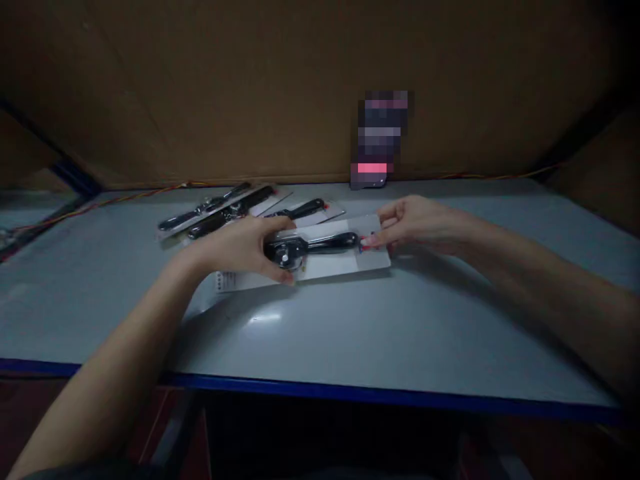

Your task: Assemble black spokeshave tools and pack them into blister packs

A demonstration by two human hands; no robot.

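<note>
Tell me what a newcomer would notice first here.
Two bare hands come first, at mid-table: the left hand holds the head end of a black-handled ratchet wrench on a white backing card, while the right hand pinches the card's far end. Behind them lie more carded tools on the grey table, and a pixelated upright item stands against the cardboard wall.

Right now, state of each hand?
Left hand: closed, holding the black-handled metal ratchet wrench on its white card backing.
Right hand: closed, pinching that card's right end.
</note>
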